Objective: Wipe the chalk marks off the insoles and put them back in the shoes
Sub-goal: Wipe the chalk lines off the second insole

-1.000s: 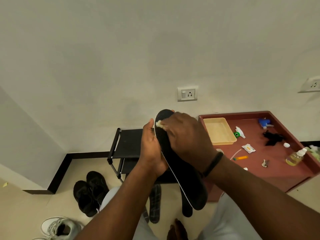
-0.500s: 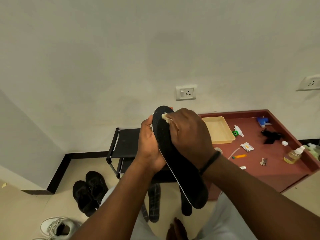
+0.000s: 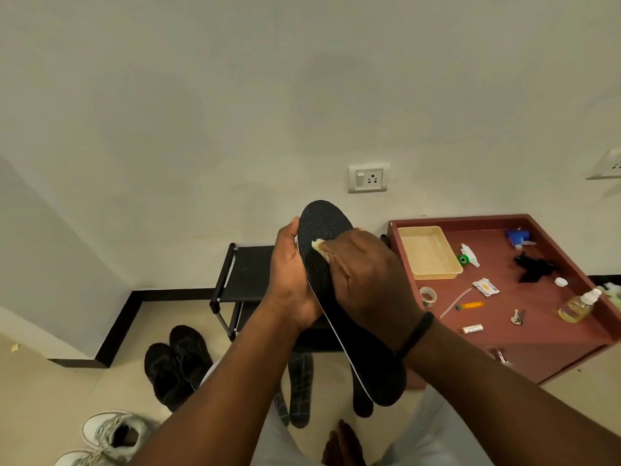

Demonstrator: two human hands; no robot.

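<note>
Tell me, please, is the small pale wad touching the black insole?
Touching: the head view shows the small pale wad pressed flat against the black insole.

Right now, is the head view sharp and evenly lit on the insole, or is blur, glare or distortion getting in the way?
Head view: the insole and its woven texture read sharp; light is soft and even, no glare; the pale wipe under the right hand is small but distinct; the wide lens bends the socket and table edges near the frame's sides.

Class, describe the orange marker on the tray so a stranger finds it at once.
Start at the red-brown tray right of the hands. Near its middle, below a white sachet, lies the orange marker. Its green end and orange body set it apart from the white battery nearby.
</note>
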